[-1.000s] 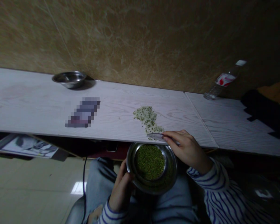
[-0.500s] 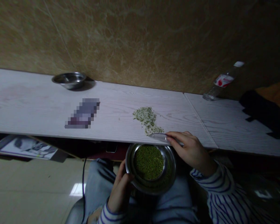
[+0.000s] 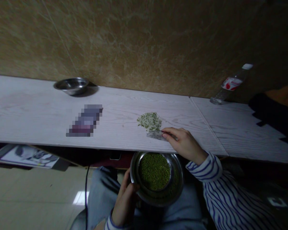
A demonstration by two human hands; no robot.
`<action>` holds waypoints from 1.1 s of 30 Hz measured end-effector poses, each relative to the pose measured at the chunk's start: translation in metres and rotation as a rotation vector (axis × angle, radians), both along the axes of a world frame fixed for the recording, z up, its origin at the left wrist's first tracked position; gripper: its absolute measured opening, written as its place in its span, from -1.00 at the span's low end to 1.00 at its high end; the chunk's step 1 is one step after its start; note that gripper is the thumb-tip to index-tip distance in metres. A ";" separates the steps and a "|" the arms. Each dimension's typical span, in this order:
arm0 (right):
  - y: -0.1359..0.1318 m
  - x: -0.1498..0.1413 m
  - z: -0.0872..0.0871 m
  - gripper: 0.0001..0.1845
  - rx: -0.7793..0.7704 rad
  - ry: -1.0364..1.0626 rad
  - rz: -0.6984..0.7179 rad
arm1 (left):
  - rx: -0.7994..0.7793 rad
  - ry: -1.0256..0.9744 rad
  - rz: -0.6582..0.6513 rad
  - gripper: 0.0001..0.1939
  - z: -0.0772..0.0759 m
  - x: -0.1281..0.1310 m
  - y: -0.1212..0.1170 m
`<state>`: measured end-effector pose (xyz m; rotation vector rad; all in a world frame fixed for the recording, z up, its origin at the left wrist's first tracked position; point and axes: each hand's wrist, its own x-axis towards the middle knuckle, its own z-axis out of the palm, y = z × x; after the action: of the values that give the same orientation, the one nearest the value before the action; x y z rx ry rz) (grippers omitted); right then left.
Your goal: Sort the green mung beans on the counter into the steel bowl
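Note:
My left hand is closed on the rim of a steel bowl, which I hold over my lap below the table's front edge. Green mung beans fill the bottom of the bowl. Between the thumb and fingers of my right hand is a thin, see-through flat piece, low over the table top. It touches or nearly touches the near side of a small pile of white grains mixed with green mung beans. Its exact kind is hard to make out in the dim light.
Another steel bowl stands at the back left by the wall. A blurred-out flat object lies in front of it. On the right are a clear plastic bottle and dark cloth. A white-topped table runs across.
My right hand and the flat piece have moved from the table's front edge up and left, against the pile. The tail of the pile nearest the edge is gone. My left hand still holds the bowl.

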<state>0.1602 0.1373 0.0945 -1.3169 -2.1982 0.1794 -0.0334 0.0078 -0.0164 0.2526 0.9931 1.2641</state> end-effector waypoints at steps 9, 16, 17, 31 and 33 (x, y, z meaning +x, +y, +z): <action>0.013 0.005 0.005 -0.78 0.036 0.041 -0.016 | 0.025 -0.024 0.029 -0.48 0.002 0.005 0.004; 0.011 0.014 0.001 -0.80 0.081 0.034 -0.069 | 0.036 -0.006 0.032 -0.51 0.003 0.005 0.003; 0.011 0.014 0.001 -0.81 0.079 0.024 -0.064 | 0.034 0.000 0.035 -0.51 0.003 0.005 0.003; -0.010 0.018 0.004 -0.81 0.111 -0.062 -0.024 | 0.035 0.031 0.025 -0.50 0.006 0.007 0.002; -0.010 0.019 0.003 -0.81 0.112 -0.061 -0.035 | 0.037 0.025 0.022 -0.49 0.007 0.007 0.002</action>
<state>0.1787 0.1269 0.0976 -1.3145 -2.2001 0.0026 -0.0267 0.0100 -0.0096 0.2876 0.9971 1.3033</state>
